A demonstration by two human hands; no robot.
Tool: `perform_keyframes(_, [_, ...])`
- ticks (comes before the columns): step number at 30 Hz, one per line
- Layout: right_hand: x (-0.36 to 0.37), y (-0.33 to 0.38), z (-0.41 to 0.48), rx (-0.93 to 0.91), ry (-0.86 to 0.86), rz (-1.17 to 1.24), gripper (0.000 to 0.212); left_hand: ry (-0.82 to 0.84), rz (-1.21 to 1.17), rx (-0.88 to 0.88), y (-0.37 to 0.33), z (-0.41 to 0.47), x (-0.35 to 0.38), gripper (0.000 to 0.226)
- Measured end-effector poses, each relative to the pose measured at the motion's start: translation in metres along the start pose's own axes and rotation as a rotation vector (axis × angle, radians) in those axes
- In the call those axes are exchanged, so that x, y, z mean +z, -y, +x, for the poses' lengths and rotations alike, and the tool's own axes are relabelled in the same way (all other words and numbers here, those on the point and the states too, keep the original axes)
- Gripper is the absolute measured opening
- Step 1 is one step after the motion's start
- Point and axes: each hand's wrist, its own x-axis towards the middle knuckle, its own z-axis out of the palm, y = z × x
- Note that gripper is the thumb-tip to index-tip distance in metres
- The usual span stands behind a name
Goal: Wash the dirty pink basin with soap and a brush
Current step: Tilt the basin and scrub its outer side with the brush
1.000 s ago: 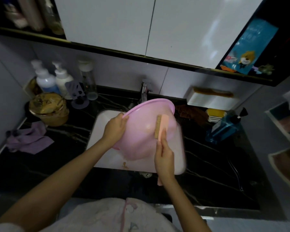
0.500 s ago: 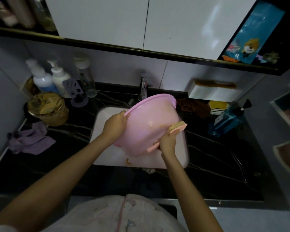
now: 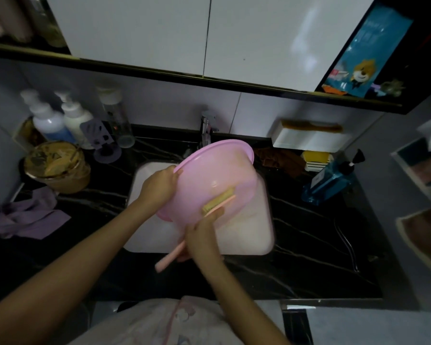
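Note:
The pink basin [image 3: 209,178] is tilted on edge over the white sink [image 3: 144,215], its outer wall turned toward me. My left hand [image 3: 159,186] grips its left rim. My right hand [image 3: 202,235] holds a pink-handled brush [image 3: 218,201] with tan bristles. The brush head lies against the basin's lower outer wall, and the handle end sticks out below my hand toward the counter's front.
A chrome tap [image 3: 207,125] stands behind the sink. On the black counter left are pump bottles [image 3: 45,118], a clear bottle [image 3: 115,115], a gold bowl [image 3: 57,168] and a purple cloth [image 3: 28,217]. Right: a blue pump bottle [image 3: 331,180], brown cloth [image 3: 281,158], white box [image 3: 309,136].
My right hand has drawn the brush down and left along the basin's outer wall, from its right side to the lower part. The left hand keeps its hold on the rim.

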Motion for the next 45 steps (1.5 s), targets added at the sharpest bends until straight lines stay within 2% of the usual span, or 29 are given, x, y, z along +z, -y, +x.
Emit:
perform_keyframes(2, [-0.006,-0.002,0.023,0.079,-0.014,0.061,0.062,0.013,0.006,-0.002,0.001,0.002,0.002,0.046])
perform_keyframes(5, [-0.024,0.004,0.065,0.287,-0.151,0.147,0.068,0.002,0.011,0.006,-0.003,0.0,0.004,0.042])
perform_keyframes(7, [-0.008,0.002,0.042,0.198,-0.068,0.012,0.067,-0.021,-0.008,-0.003,-0.004,0.001,0.004,0.039])
perform_keyframes(9, [0.017,-0.011,0.006,0.101,0.089,-0.153,0.082,-0.017,-0.024,-0.028,-0.001,0.005,0.002,0.041])
perform_keyframes(11, [0.022,-0.023,0.005,0.114,0.161,-0.17,0.088,-0.005,-0.05,-0.03,0.005,0.006,-0.001,0.043])
perform_keyframes(14, [-0.013,-0.009,0.058,0.136,-0.165,-0.013,0.069,0.018,-0.052,-0.015,0.005,0.003,0.0,0.044])
perform_keyframes(15, [-0.022,0.001,0.066,0.168,-0.196,0.065,0.065,0.022,-0.045,-0.025,0.004,0.001,0.0,0.042])
perform_keyframes(16, [-0.022,0.011,0.064,0.183,-0.162,0.1,0.066,0.018,-0.044,-0.029,0.003,0.0,0.001,0.04])
perform_keyframes(18, [0.001,0.012,0.042,0.099,-0.002,-0.051,0.085,0.001,-0.061,-0.034,0.005,0.001,0.001,0.043])
perform_keyframes(20, [0.022,-0.002,0.018,0.084,0.116,-0.099,0.096,-0.007,-0.072,-0.036,0.009,0.004,-0.002,0.047])
perform_keyframes(21, [0.022,-0.007,0.021,0.111,0.141,-0.052,0.091,-0.011,-0.068,-0.045,0.01,0.007,-0.005,0.047])
perform_keyframes(22, [0.017,-0.007,0.027,0.156,0.09,0.007,0.077,-0.009,-0.069,-0.053,0.011,0.009,-0.005,0.045])
perform_keyframes(24, [-0.005,0.002,0.048,0.237,-0.126,0.128,0.048,-0.004,-0.058,-0.053,0.008,0.01,-0.004,0.039])
perform_keyframes(25, [-0.01,0.004,0.053,0.277,-0.165,0.2,0.046,-0.006,-0.052,-0.041,0.004,0.008,-0.003,0.039])
perform_keyframes(26, [-0.01,0.01,0.05,0.297,-0.131,0.223,0.046,-0.01,-0.051,-0.031,0.001,0.006,-0.001,0.039])
perform_keyframes(27, [0.002,0.011,0.042,0.241,-0.06,0.134,0.053,-0.014,-0.046,-0.035,0.003,0.005,-0.001,0.039])
perform_keyframes(29, [0.027,-0.004,0.022,0.199,0.123,-0.042,0.085,-0.028,-0.038,-0.036,0.007,0.005,0.001,0.04])
perform_keyframes(30, [0.03,-0.011,0.017,0.24,0.185,-0.055,0.086,-0.031,-0.032,-0.032,0.008,0.005,0.0,0.041])
perform_keyframes(31, [0.027,-0.016,0.024,0.261,0.2,-0.034,0.075,-0.029,-0.022,-0.034,0.008,0.007,-0.002,0.041])
perform_keyframes(33, [0.009,-0.008,0.041,0.197,0.053,-0.037,0.053,-0.02,0.0,-0.034,0.005,0.008,-0.001,0.042])
perform_keyframes(35, [-0.005,0.001,0.057,0.173,-0.075,0.034,0.072,-0.014,0.011,-0.042,0.002,0.005,0.001,0.042])
perform_keyframes(37, [0.001,0.007,0.052,0.162,-0.052,0.047,0.084,-0.025,0.013,-0.052,0.001,0.004,0.001,0.042])
perform_keyframes(38, [0.009,0.002,0.046,0.177,0.003,0.007,0.08,-0.037,0.02,-0.049,0.002,0.005,0.0,0.042])
perform_keyframes(40, [0.019,-0.017,0.039,0.274,0.189,-0.041,0.041,-0.045,0.018,-0.038,0.004,0.006,-0.004,0.042])
perform_keyframes(41, [0.018,-0.023,0.036,0.341,0.234,-0.024,0.023,-0.045,0.01,-0.03,0.005,0.008,-0.005,0.042])
perform_keyframes(42, [0.015,-0.025,0.034,0.358,0.218,-0.015,0.017,-0.046,0.009,-0.024,0.007,0.009,-0.005,0.042])
perform_keyframes(43, [0.011,-0.023,0.038,0.302,0.14,0.005,0.025,-0.05,0.009,-0.024,0.007,0.009,-0.004,0.042])
perform_keyframes(45, [-0.001,-0.013,0.052,0.122,-0.074,0.025,0.066,-0.049,0.007,-0.032,0.008,0.007,-0.001,0.042])
